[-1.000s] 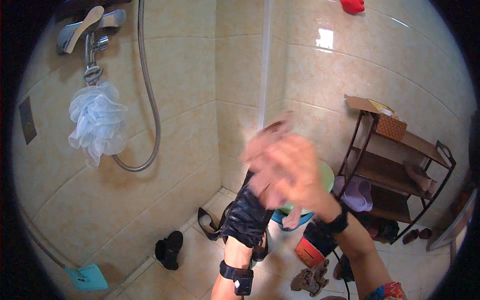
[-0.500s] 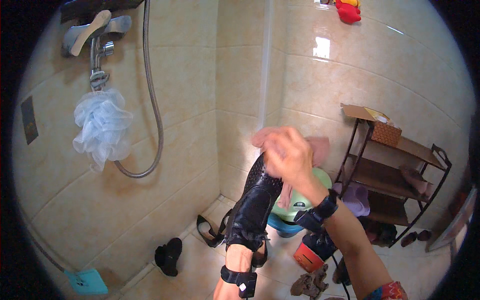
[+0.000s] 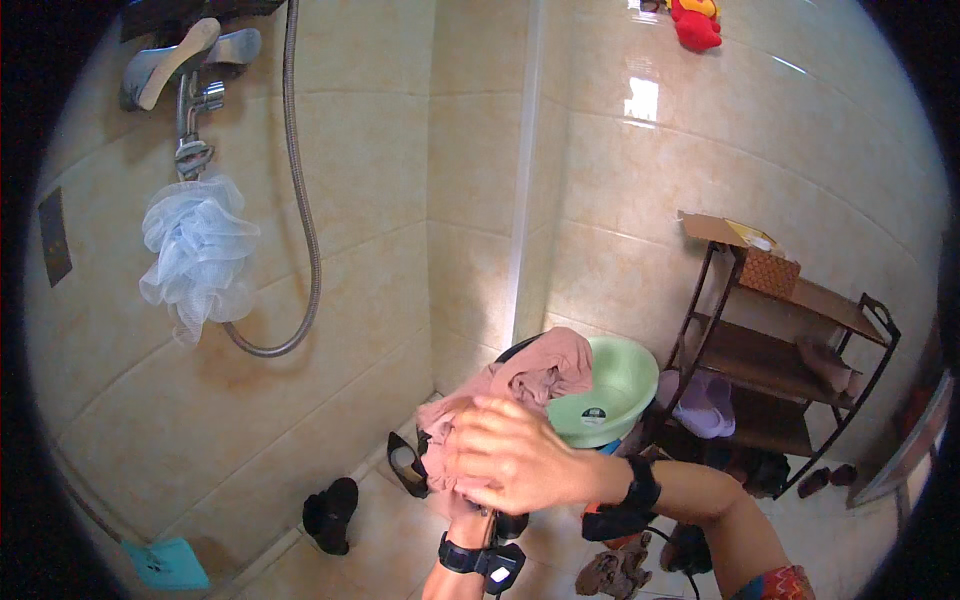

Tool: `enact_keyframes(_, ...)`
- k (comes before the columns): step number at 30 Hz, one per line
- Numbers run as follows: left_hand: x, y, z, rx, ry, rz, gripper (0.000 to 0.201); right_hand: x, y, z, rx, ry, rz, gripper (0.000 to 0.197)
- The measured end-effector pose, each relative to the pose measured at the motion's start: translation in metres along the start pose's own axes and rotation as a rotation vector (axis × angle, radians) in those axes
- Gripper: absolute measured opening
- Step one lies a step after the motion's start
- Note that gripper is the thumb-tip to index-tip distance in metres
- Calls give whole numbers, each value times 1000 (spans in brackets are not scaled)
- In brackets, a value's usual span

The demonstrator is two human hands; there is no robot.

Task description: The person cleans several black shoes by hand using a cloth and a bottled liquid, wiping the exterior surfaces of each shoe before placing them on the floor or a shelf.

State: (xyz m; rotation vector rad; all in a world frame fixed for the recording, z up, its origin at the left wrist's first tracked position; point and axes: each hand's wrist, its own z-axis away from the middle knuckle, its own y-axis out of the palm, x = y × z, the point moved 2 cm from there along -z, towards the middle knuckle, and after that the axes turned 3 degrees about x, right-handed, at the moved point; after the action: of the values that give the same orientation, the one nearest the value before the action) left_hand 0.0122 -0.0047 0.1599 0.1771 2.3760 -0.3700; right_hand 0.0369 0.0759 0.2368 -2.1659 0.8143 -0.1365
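Observation:
A black shoe [image 3: 517, 347], perforated in the earlier frame, is held up by my left hand [image 3: 470, 528], which reaches into its opening. Only the wrist of that hand shows; its fingers are hidden. Over most of the shoe lies a crumpled pink cloth [image 3: 548, 372]. My right hand [image 3: 505, 452] presses on this cloth near the shoe's opening, its fingers bent around the fabric. Each wrist wears a black strap with a small device.
Behind stands a light green basin [image 3: 625, 385]. At right is a dark shelf rack [image 3: 760, 355] with purple slippers [image 3: 703, 405] beneath. Black shoes [image 3: 332, 515] and a brown cloth [image 3: 613, 572] lie on the tiled floor. A white mesh bath puff [image 3: 200, 258] hangs at left beside a shower hose [image 3: 310, 215].
My right hand has moved down and toward me from the shoe's far end to near its opening, drawing the pink cloth along. The cloth now covers most of the shoe.

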Motion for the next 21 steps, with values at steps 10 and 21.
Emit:
enact_keyframes(10,6,-7,3,10,-10,92,35,-97,-59,61,-556,993,-370,21)
enact_keyframes(21,27,-9,36,-35,-192,360,34,-30,92,194,-585,1472,-1757,42)
